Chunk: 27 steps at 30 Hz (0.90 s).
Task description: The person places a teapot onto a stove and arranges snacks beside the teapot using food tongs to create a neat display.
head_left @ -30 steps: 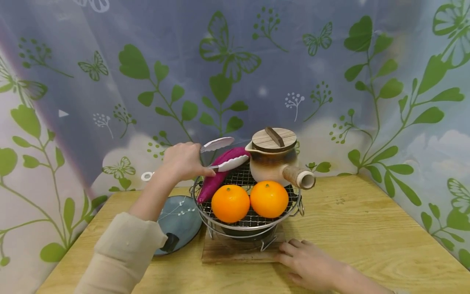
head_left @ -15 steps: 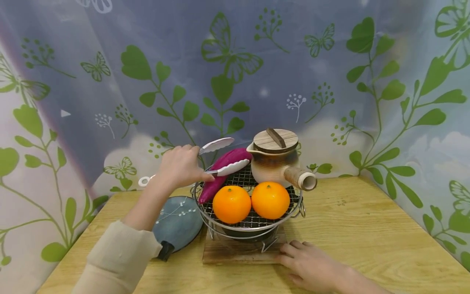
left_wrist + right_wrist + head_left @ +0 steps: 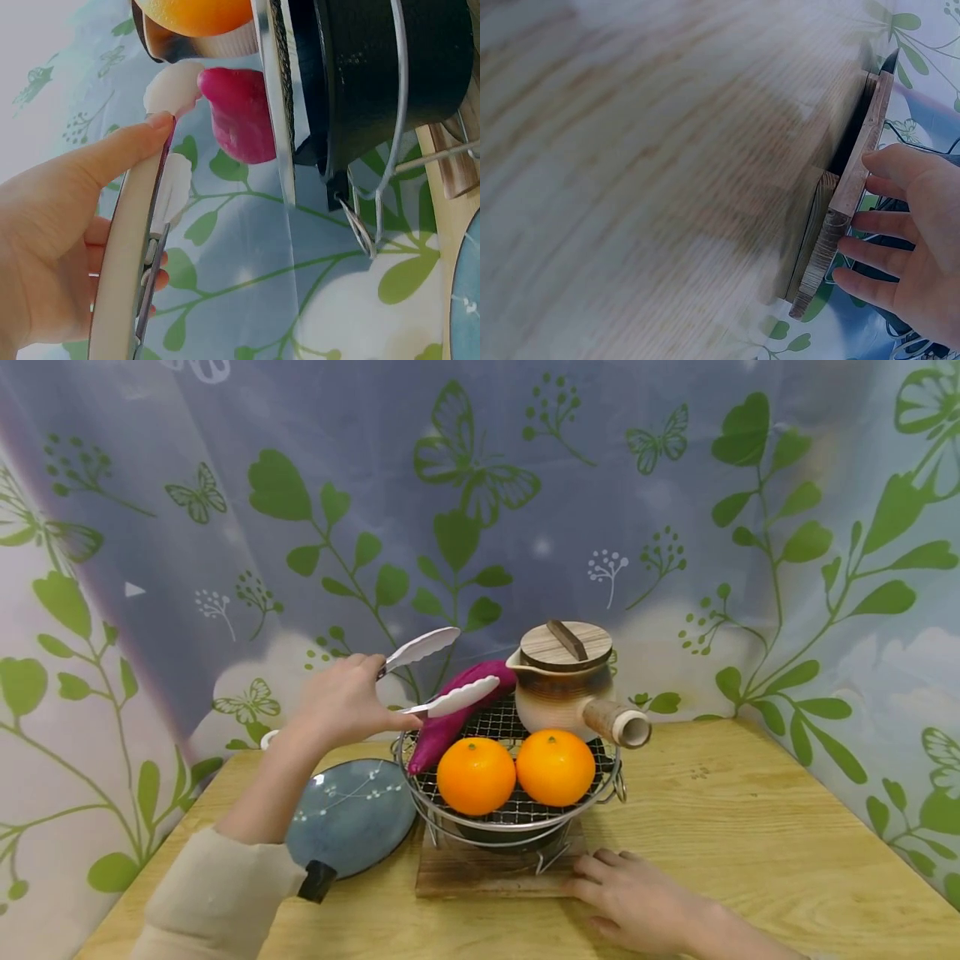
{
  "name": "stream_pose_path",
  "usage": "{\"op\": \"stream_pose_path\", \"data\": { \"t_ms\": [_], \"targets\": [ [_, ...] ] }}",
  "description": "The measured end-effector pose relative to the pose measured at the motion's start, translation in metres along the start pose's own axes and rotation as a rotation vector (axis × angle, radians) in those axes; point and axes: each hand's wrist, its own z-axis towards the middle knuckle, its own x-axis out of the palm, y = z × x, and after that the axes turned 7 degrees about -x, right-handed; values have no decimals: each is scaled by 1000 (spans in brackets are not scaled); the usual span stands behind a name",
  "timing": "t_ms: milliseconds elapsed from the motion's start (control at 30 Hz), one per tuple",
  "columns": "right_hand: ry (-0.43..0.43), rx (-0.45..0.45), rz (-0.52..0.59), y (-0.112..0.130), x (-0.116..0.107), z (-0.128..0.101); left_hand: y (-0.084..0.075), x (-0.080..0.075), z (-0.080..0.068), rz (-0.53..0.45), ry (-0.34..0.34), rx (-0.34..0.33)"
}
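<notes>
My left hand (image 3: pixel 341 706) grips a pair of tongs (image 3: pixel 465 695) with white scalloped tips, thumb along one arm and fingers round the other. The tongs' tips are spread apart. In the head view the nearer tip overlaps the purple sweet potato (image 3: pixel 448 728), which lies along the left of the round wire grill (image 3: pixel 510 820). From the left wrist, the sweet potato (image 3: pixel 241 124) shows on the grill with nothing between the tongs' tips. At the front right corner of the wooden board (image 3: pixel 487 882) under the grill, my right hand (image 3: pixel 637 897) rests with fingers extended against its edge.
Two oranges (image 3: pixel 476 777) sit side by side at the grill's front. Behind them stands a side-handled teapot (image 3: pixel 558 697) with a wooden lid, its handle jutting right. A blue plate (image 3: pixel 360 818) lies on the table left of the grill. A patterned cloth (image 3: pixel 480 485) hangs behind.
My left hand has drawn leftward with the tongs, and their tips stand a little wider apart. The sweet potato and my right hand have stayed in place.
</notes>
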Motion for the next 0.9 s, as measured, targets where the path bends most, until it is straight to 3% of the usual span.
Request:
{"op": "stream_pose_path", "data": {
  "t_ms": [400,567,900],
  "targets": [
    [-20,-7,-28,1,-1,2,13,0,-9,17,-99,-1],
    [10,8,-5,2,-2,2,21,-1,-14,-59,-88,-34],
    [-35,-8,-14,0,1,1,46,-8,-21,-143,-35,-141]
  ]
}}
